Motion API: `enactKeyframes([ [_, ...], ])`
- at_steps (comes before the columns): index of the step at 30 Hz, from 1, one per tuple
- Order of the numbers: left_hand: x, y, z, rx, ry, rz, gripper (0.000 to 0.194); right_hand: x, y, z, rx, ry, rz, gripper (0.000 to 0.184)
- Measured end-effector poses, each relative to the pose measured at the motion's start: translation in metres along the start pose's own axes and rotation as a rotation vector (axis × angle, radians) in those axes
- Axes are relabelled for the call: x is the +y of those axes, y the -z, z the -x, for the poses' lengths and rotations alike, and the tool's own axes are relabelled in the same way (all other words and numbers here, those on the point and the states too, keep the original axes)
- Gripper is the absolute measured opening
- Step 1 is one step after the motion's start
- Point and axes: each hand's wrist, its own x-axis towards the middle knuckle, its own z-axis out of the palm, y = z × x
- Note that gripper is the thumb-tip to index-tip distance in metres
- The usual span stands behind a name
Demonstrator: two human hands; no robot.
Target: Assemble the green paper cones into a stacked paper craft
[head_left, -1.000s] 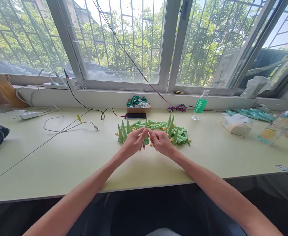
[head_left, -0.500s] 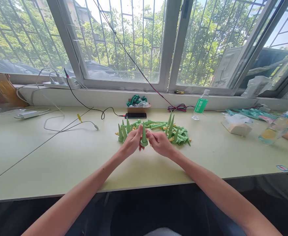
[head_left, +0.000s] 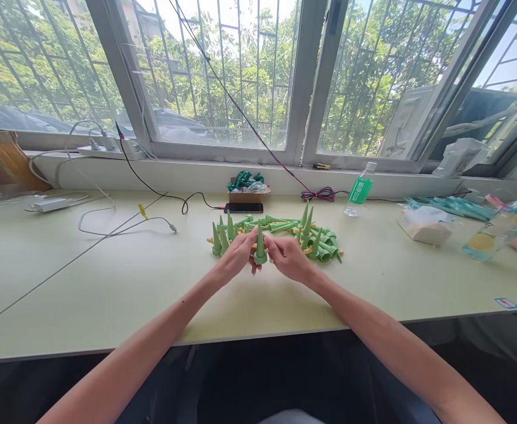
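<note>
Spike [head_left: 260, 244], green and upright, is just below the centre of the frame, between our two hands. Our left hand [head_left: 237, 252] is closed about its left side, with the thumb along the cone and some fingertips showing below the base. Our right hand [head_left: 288, 254] is partly curled, thumb and forefinger drawn together at the right edge of the same piece; we cannot tell whether they grip it or only touch it.

Beyond our hands, a pile [head_left: 327, 238] of green parts and small yellow bits [head_left: 209, 240] spreads over the table [head_left: 241, 312], and our fingers hide some of its middle. More cones [head_left: 216, 242] stand upright at both ends of it. Above the pile in the frame lies a phone [head_left: 243, 208], just in front of a small box [head_left: 245, 198]. To the right are a bottle [head_left: 360, 189] and, farther over, a tissue pack [head_left: 426, 225].

We see smooth, matte tapering cones on wider round bases, and hollow tubes among the loose parts. Crumpled green and silvery wrapping fills the box, the bottle is clear with a green label, and the pale tabletop has a dull sheen.
</note>
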Motion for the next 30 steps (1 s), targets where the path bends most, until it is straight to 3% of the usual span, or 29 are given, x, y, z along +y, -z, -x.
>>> enactKeyframes([
  [9, 0.0040, -0.0017, 0.0018, -0.049, 0.048, 0.034, 0.049, -0.0047, 0.0021, -0.0003, -0.026, 0.040, 0.008, 0.052],
  [20, -0.0018, -0.0033, 0.0037, -0.166, 0.051, 0.080, 0.057, -0.0027, 0.0004, -0.0005, -0.036, 0.044, -0.046, 0.051],
  [30, -0.0012, -0.0042, 0.0039, -0.166, 0.052, 0.095, 0.057, -0.0067, 0.0004, -0.0004, -0.084, 0.022, -0.105, 0.056],
])
